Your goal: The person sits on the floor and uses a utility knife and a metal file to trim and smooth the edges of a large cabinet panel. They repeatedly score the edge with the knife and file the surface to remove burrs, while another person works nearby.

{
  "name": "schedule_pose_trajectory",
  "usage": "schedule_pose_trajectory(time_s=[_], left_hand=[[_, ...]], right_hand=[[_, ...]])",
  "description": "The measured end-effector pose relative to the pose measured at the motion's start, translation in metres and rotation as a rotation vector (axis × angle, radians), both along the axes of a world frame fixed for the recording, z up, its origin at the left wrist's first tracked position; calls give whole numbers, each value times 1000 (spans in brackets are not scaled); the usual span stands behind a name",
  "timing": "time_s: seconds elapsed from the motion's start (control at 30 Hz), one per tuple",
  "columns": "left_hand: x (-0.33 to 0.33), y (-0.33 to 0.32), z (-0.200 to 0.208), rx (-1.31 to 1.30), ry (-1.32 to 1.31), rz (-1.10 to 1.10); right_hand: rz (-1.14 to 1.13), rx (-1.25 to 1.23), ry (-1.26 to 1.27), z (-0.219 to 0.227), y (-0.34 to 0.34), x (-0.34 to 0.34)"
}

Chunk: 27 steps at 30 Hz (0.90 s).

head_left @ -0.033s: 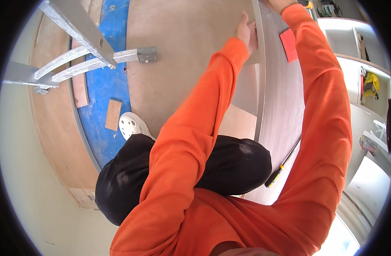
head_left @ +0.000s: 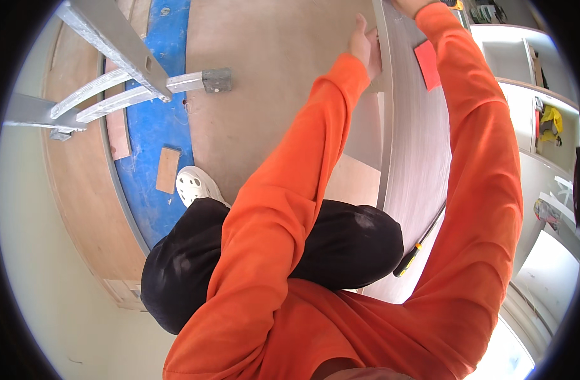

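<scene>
A long grey wood-grain panel [head_left: 411,145] runs away from me on the right. My left hand [head_left: 365,47] rests at its left side, thumb raised and apart, the fingers reaching against the panel's edge and partly hidden. My right hand [head_left: 411,6] is over the panel's far end; the top of the picture cuts off its fingers, so its grip does not show. Just past the right wrist is part of a yellow-and-black object [head_left: 453,4], its kind unclear. On the panel lie a red flat piece [head_left: 428,65] near my right sleeve and a screwdriver [head_left: 419,246] with a black-and-yellow handle.
A metal stepladder [head_left: 116,50] stands at the left, its foot on the brown board [head_left: 252,76]. A small wood offcut [head_left: 168,170] lies on a blue strip [head_left: 154,209] beside my white clog [head_left: 196,185]. White shelving [head_left: 502,50] with a yellow bag [head_left: 549,123] is at the right.
</scene>
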State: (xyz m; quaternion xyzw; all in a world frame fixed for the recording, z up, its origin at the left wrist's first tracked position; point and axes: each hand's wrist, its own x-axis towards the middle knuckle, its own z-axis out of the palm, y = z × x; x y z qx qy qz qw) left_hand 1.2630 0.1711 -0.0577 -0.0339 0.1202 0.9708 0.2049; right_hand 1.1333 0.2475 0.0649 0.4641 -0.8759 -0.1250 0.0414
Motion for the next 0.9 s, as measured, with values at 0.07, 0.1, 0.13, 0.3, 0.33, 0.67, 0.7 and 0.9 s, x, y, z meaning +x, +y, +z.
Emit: schedule_pose_trajectory(time_s=[0.07,0.1,0.13,0.3,0.33,0.67,0.7,0.9], left_hand=[[-2,4,-4,142,-27,-14],[-2,4,-10,225,-63,-32],[-3,4,-15,306,-97,-46],[-3,7,-37,288,37,-47],[-3,6,-40,246,42,-45],[8,-26,-45,194,-50,-92],[6,-26,-42,192,-69,-81],[-10,-43,-35,63,44,-135]], right_hand=[[-4,12,61,-5,-1,-3],[6,15,89,-8,-1,-4],[19,15,119,-10,-2,-6],[-37,32,171,-19,-1,-3],[-50,31,192,-20,1,-1],[43,47,190,-16,22,61],[42,65,187,-15,25,71],[4,119,95,-6,44,142]])
